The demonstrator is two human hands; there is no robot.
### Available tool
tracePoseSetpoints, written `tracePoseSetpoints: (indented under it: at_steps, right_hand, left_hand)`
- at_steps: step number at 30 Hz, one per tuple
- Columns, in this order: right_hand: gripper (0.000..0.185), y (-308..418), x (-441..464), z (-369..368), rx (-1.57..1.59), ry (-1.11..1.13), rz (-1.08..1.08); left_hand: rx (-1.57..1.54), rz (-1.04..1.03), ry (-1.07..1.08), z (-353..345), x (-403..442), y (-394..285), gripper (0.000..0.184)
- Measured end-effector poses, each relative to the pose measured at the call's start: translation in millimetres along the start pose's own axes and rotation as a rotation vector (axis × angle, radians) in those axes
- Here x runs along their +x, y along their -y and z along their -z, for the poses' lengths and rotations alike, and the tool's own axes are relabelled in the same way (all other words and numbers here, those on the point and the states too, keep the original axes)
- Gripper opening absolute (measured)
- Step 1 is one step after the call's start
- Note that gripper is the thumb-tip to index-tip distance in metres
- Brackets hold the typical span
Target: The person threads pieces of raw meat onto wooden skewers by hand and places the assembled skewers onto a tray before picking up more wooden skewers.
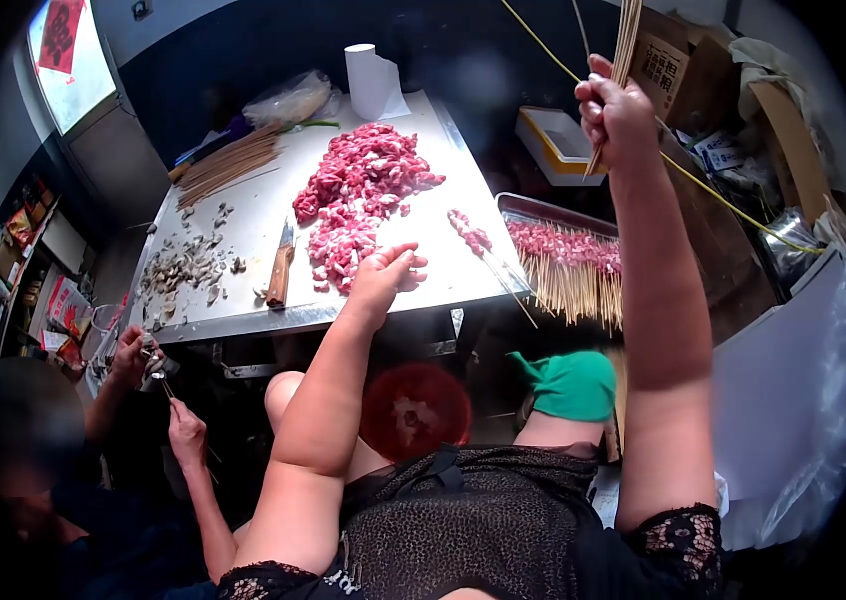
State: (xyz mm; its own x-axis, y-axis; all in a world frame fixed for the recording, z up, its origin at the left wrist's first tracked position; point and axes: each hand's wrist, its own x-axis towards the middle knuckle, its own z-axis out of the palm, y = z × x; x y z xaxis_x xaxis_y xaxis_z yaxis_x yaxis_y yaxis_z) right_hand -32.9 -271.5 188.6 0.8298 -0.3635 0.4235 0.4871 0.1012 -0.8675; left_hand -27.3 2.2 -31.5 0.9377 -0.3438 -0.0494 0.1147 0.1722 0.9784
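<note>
My right hand (618,115) is raised at the upper right, closed around a bundle of thin wooden skewers (627,40) that stands nearly upright. My left hand (388,278) hovers by the table's front edge, its fingers loosely bent and apart, with nothing visible in them. Just beyond it lies a heap of raw cut meat (363,180). To its right, a meat skewer (470,232) rests on the table with its bare stick over the edge. Many loaded skewers (568,250) lie in a metal tray (533,205) beside the table.
On the white table (263,205) are a wooden-handled knife (281,270), greyish pieces (183,265), loose skewers (233,165) and a paper roll (373,80). A red basin (415,410) sits below. At left, a co-worker's hands (186,432) hold a skewer. Cardboard boxes (678,70) stand right.
</note>
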Motion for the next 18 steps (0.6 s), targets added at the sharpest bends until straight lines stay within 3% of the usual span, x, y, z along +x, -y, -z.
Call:
tracePoseSetpoints:
  at_steps: [6,10,14,18]
  right_hand:
    - [0.025,-18.3,-6.6,17.8,0.065,-0.077,-0.124]
    - [0.021,-21.8,-14.4,18.2,0.054,0.045,-0.128]
    - [0.021,-45.0,-63.4,-0.4,0.063,0.223,-0.195]
    - [0.025,-94.5,-125.5,-14.3,0.152,0.290,-0.336]
  left_hand:
    - [0.027,0.012,0.018,-0.2,1.8,3.0,0.035]
    - [0.073,-0.015,0.005,2.4,3.8,6.5,0.037]
    - [0.592,-0.171,-0.047,5.5,6.7,26.3,0.035]
    - [0.808,-0.213,-0.069,-1.3,-2.7,16.1,0.034]
